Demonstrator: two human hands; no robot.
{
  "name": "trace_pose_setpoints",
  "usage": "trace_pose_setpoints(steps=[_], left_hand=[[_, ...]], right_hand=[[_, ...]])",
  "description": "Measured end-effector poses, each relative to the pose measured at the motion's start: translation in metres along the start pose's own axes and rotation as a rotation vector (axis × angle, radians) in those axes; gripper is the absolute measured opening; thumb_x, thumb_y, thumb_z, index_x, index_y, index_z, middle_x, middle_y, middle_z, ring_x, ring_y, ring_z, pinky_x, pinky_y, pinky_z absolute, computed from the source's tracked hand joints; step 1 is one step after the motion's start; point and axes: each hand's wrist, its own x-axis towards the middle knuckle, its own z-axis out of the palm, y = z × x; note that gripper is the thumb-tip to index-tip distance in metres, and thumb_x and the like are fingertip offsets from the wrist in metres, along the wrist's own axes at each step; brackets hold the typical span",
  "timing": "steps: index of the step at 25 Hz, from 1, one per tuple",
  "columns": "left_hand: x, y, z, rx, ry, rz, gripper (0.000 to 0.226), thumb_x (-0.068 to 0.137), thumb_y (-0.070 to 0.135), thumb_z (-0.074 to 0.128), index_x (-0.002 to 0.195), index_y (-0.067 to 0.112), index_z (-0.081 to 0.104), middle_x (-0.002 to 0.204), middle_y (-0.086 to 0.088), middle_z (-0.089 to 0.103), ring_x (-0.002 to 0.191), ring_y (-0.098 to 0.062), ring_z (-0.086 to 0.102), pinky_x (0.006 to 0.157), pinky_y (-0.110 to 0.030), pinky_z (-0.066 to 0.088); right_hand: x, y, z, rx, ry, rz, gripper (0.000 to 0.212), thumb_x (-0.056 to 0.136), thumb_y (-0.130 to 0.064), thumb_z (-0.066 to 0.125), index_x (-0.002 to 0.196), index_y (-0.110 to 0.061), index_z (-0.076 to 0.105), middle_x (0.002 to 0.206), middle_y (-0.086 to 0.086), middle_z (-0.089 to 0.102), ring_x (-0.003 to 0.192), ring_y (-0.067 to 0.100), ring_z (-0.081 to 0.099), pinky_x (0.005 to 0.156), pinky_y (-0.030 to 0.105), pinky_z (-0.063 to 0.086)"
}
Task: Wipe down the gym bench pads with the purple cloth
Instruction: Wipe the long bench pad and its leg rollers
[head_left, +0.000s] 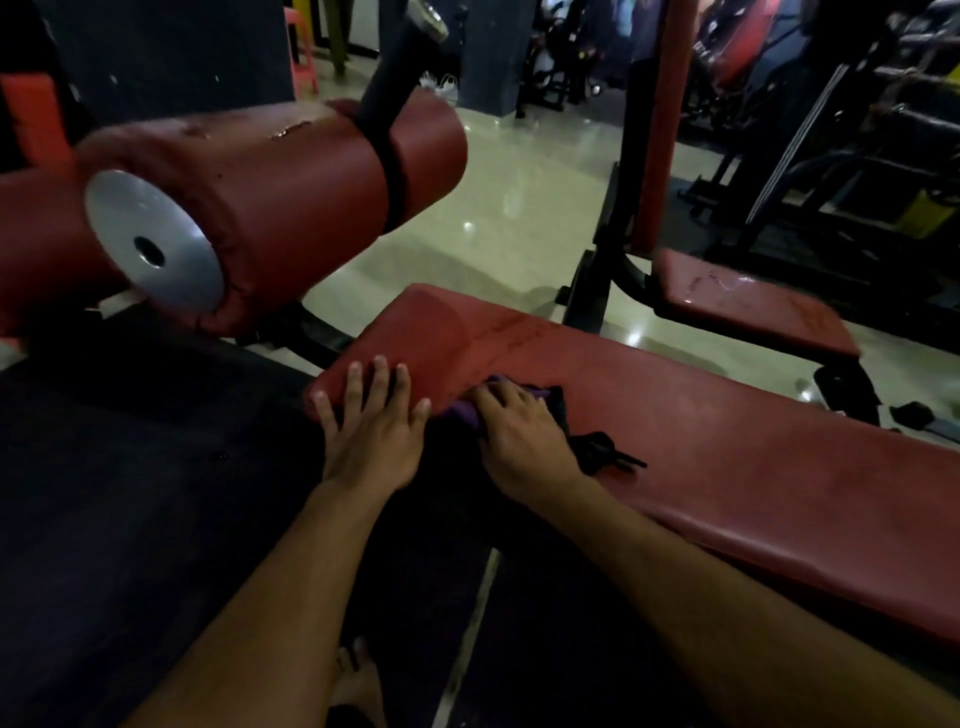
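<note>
A long red bench pad (701, 447) runs from the centre to the lower right. My left hand (371, 421) lies flat on its near left corner, fingers spread and straight. Just to the right, my right hand (514, 431) grips the bunched purple cloth (462, 413) against the pad's near edge. A dark part of the cloth sticks out to the right of that hand. A red roller pad (291, 187) with a silver end cap hangs at the upper left.
A second red pad (748, 306) on a black frame stands behind the bench at right. A black post (395, 57) rises from the roller. Glossy pale floor (498, 208) lies between them. Dark machines fill the far right. A bare foot (358, 680) shows below.
</note>
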Motion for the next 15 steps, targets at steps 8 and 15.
trace_pose_setpoints(steps=[8, 15], left_hand=[[0.009, 0.006, 0.003, 0.028, -0.004, -0.002, 0.064, 0.106, 0.055, 0.007, 0.163, 0.029, -0.007, 0.17, 0.004, -0.02, 0.154, -0.026, -0.027, 0.114, -0.066, -0.02], [0.016, 0.005, 0.003, 0.036, -0.021, 0.013, 0.063, 0.106, 0.055, 0.008, 0.163, 0.03, -0.008, 0.17, 0.005, -0.02, 0.153, -0.026, -0.028, 0.112, -0.067, -0.022]], right_hand=[[0.132, 0.141, 0.001, 0.028, -0.015, 0.285, 0.022, 0.095, -0.019, 0.055, 0.116, -0.012, 0.059, 0.117, 0.021, 0.056, 0.105, 0.041, 0.061, 0.086, 0.044, 0.05], [0.039, 0.092, -0.013, 0.216, -0.059, 0.126, 0.049, 0.087, -0.014, 0.06, 0.136, -0.02, 0.058, 0.146, 0.008, 0.051, 0.129, 0.027, 0.052, 0.104, 0.042, 0.044]])
